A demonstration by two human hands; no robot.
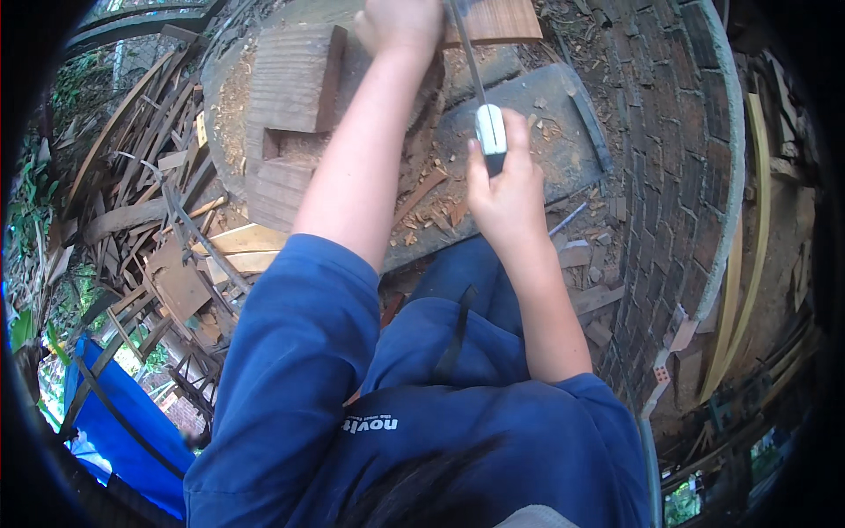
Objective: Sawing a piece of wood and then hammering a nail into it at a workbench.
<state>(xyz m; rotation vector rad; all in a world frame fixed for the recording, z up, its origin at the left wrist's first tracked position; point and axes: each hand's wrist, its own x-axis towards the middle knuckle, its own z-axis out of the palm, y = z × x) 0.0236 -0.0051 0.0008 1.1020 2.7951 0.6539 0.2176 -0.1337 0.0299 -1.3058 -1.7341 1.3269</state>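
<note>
Head cam: R hand (pixel 510 189) has fingers clamped on a pale-handled tool (pixel 490 128) w/ long thin blade running up over L end of brown board (pixel 506 21). L hand (pixel 400 25) is near it @ top edge, can't tell re its fingers tbh. Notched wood block (pixel 290 79) sits L of that hand.

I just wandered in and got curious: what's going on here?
Someone in a blue shirt is handling wood. The right hand grips a tool by its white-and-dark handle; its long, thin blade runs up by the left part of a reddish-brown board. The left hand is near that board, its fingers mostly hidden. A notched wooden block sits to the left.
</note>
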